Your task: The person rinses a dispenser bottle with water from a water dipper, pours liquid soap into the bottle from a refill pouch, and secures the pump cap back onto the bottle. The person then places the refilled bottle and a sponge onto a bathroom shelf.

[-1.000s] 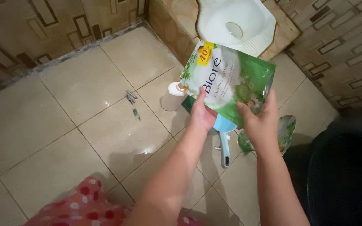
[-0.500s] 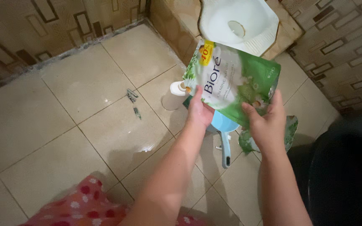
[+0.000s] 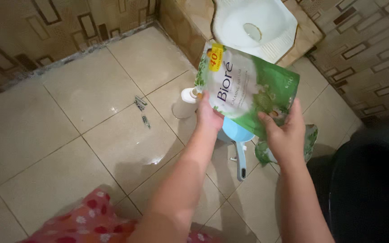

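Both my hands hold a green and white refill pouch (image 3: pixel 248 87) above the tiled floor. My left hand (image 3: pixel 206 116) grips its lower left edge, thumb on the front. My right hand (image 3: pixel 283 132) grips the lower right corner. Just below the pouch sits a light blue dipper (image 3: pixel 238 143) with its handle pointing toward me. A white pump bottle (image 3: pixel 185 102) stands on the floor to the left of my left hand.
A white squat toilet pan (image 3: pixel 255 27) sits on a raised tiled step at the back. A second green pouch (image 3: pixel 309 140) lies on the floor by my right hand. Small dark clips (image 3: pixel 141 108) lie to the left. A large black container (image 3: pixel 370 184) is at right.
The pouch has tilted slightly and shifted a little to the left and up in my hands; my left hand moved up with it. Grips are unchanged.
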